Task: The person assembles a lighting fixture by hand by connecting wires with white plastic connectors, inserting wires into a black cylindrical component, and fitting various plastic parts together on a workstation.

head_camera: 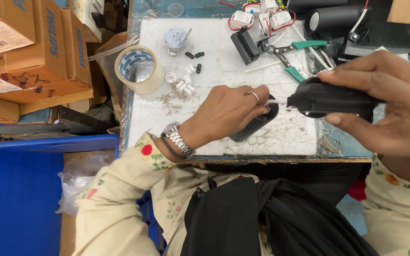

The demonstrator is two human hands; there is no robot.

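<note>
The right hand [390, 102] is held raised over the near right part of the white cracked work board [214, 61], its fingers curled closed around a black plastic housing [326, 97] with a smooth, rounded, matte shell; the thumb is pressed along its near side and the fingertips lie over its top. The left hand [226, 114] is reached in from the near left with the wrist bent, a metal-link wristwatch [179, 140] worn on it and a ring on one finger. Its fingers are pinched shut on a thin white wire [277, 101], which is held to the left end of the housing. Beneath that hand a second black curved plastic part [255, 125] lies on the board; whether it is touched by the hand cannot be told.

Farther left, a roll of clear packing tape [138, 68] stands at the board's edge, with small white plastic connectors [185, 83] and a scatter of tiny metal screws [169, 98] just beside it. At the far side, green-handled pliers [295, 52] are laid near a black rectangular block [245, 45].
</note>
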